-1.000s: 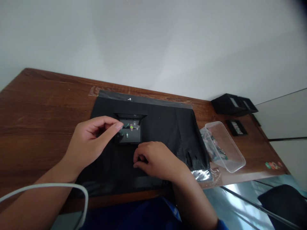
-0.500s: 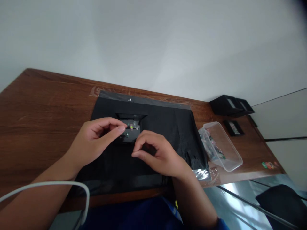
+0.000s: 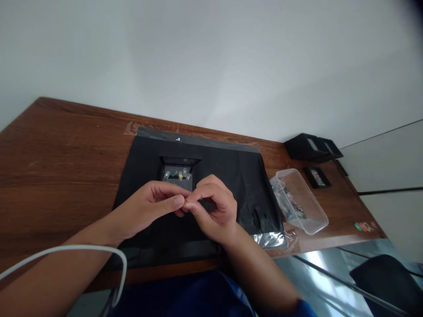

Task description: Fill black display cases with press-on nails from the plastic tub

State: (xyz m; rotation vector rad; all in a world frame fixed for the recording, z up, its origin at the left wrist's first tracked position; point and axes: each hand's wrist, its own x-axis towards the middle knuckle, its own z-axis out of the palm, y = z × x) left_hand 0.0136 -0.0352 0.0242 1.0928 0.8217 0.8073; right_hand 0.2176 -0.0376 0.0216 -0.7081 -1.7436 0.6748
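My left hand (image 3: 150, 208) and my right hand (image 3: 213, 209) meet fingertip to fingertip over a black mat (image 3: 231, 176). Both hands are closed in a pinch, thumb against fingers. Whatever is between the fingertips is hidden or too small to name. Just beyond them lies an open black case (image 3: 180, 161) with its lid raised at the back. Several small pieces that look like decorated false nails rest inside it, among them a pink and yellow-green one (image 3: 180, 175). My fingers cover the near part of the case.
To the right stands a clear plastic tub (image 3: 310, 202) with small packets in it. Black boxes (image 3: 309, 148) and a flat black case (image 3: 316, 177) are behind it. Small coloured items (image 3: 365, 226) lie near the table's right edge. A white cable (image 3: 82, 248) crosses my left forearm.
My hands, apart before, have come together at the fingertips. My left hand has moved right and nearer to me, off the case's left side, uncovering more of the pieces inside.
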